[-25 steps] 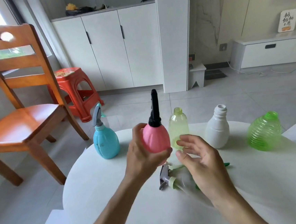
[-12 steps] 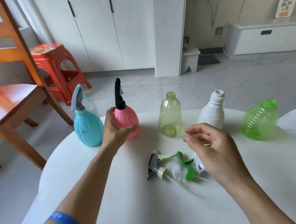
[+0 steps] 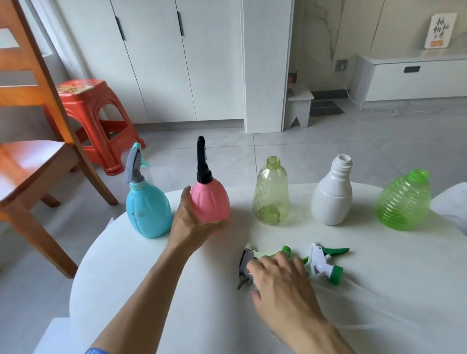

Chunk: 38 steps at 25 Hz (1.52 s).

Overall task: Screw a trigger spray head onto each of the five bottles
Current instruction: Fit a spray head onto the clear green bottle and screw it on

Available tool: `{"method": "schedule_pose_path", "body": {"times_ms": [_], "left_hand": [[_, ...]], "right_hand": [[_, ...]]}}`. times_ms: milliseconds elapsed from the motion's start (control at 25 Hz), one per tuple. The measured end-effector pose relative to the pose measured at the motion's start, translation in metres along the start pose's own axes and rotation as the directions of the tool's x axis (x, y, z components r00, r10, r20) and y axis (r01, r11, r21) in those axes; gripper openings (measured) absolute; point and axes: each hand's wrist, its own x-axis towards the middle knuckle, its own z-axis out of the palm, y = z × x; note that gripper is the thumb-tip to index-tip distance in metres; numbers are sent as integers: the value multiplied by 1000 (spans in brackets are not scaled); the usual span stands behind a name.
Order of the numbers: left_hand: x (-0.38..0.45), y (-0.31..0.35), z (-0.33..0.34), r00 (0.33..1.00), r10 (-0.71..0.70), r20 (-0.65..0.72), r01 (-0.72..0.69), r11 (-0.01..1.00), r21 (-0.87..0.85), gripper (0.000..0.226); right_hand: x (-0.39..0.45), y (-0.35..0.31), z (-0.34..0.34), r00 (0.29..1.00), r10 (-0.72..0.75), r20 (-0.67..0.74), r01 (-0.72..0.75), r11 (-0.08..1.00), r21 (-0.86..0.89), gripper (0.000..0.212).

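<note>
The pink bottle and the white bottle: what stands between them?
In the head view, one uncapped yellow-green bottle stands between the pink bottle and the white bottle.

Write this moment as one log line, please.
done: blue bottle, pink bottle capped | left hand: holds pink bottle on table | right hand: on grey spray head | uncapped: three bottles

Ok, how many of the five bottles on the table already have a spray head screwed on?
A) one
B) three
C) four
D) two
D: only the blue bottle and the pink bottle, which the left hand grips, carry heads; the yellow-green bottle, white bottle and green ribbed bottle show bare open necks.
</note>
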Motion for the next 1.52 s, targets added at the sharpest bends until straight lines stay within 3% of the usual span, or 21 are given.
{"method": "schedule_pose_path", "body": {"times_ms": [80, 160, 240, 320, 360, 440, 480, 560, 680, 760, 880, 1120, 1280, 1520], "left_hand": [[-11, 9, -8, 997, -72, 40, 70, 996, 48, 104], [-24, 27, -19, 991, -136, -8, 136, 989, 61, 104], [-41, 51, -27, 984, -28, -174, 28, 1000, -3, 87], [-64, 78, -28, 931, 160, -327, -198, 977, -86, 60], [-73, 88, -25, 907, 232, -351, -284, 953, -102, 52], [-81, 97, -14, 898, 304, -319, -355, 928, -115, 48], [-81, 98, -5, 908, 304, -288, -350, 928, -126, 49], [-71, 100, 14, 933, 284, -220, -315, 941, -123, 56], [-46, 95, 49, 972, 225, -74, -228, 973, -45, 83], [-30, 92, 70, 989, 147, 13, -147, 989, -21, 104], [-4, 86, 93, 996, 30, 80, -25, 998, -61, 121], [1, 81, 94, 994, 73, -77, -80, 993, -90, 70], [-42, 81, 40, 991, 128, -42, -130, 990, -60, 66], [-94, 71, -8, 969, 238, -70, -204, 926, 317, 86]], "right_hand": [[2, 3, 5, 1000, 10, -26, -11, 1000, -23, 27], [5, 5, 5, 999, 17, -40, -19, 999, -39, 25], [6, 9, 4, 996, 54, -70, -50, 997, 57, 25], [7, 15, -10, 973, 171, -153, -109, 932, 346, 22], [9, 22, -22, 954, 264, -145, -143, 821, 552, 21], [12, 44, -50, 919, 391, -48, -128, 413, 902, 23], [9, 58, -64, 905, 423, -37, -58, 210, 976, 27], [2, 86, -86, 867, 498, -27, 67, -63, 996, 31], [-2, 109, -105, 836, 548, 20, 175, -302, 937, 25], [1, 114, -109, 827, 560, 41, 187, -343, 920, 21], [4, 122, -113, 801, 599, 8, 224, -311, 923, 14], [6, 135, -117, 749, 658, -79, 290, -219, 931, 8], [5, 144, -119, 699, 705, -122, 406, -250, 879, 17], [10, 123, -113, 704, 708, -59, 386, -312, 868, 22]]}}
